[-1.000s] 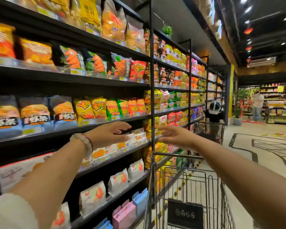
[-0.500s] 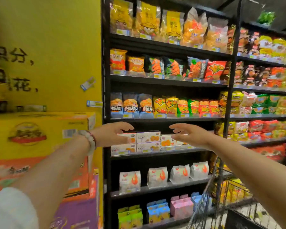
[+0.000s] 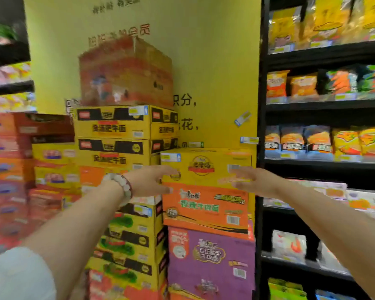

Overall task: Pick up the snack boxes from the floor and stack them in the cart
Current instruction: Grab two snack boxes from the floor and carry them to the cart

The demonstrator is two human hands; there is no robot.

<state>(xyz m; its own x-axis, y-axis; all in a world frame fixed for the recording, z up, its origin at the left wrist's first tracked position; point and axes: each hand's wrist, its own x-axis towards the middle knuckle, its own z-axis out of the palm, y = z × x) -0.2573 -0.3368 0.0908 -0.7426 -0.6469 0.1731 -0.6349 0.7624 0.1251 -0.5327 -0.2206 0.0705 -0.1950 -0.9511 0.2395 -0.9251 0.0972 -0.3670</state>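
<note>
Both arms are stretched forward toward a stack of cartons that stands against a yellow wall (image 3: 214, 72). The left hand (image 3: 148, 180) is held with fingers spread and relaxed, and nothing is gripped in it; a bracelet of pale and dark red beads (image 3: 120, 185) is worn on its wrist. The right hand (image 3: 258, 180) is also held apart and empty, its fingers blurred.

Between the two hands a yellow carton (image 3: 206, 167) is seen, at the top of the nearest pile and just left of the black shelf unit (image 3: 325, 107). A round logo is printed on its front, but the writing cannot be read. Whether the fingers touch it cannot be told. Under it an orange carton (image 3: 206, 208) is stacked, with green Chinese characters that look like 香辣牛肉面. Below that a purple carton (image 3: 210, 258) is placed, with a barcode label; its text is too blurred.

To the left, higher, two yellow and black cartons (image 3: 121, 137) are stacked, marked with something like 金汤肥牛面. A blurred red and brown carton (image 3: 126, 72) is set on top of them. More red and orange cartons (image 3: 13, 161) are piled at the far left.

On the wall, dark characters such as 分 and 花 are partly visible. Snack bags (image 3: 299, 141) with price tags are arranged on the shelves at the right.
</note>
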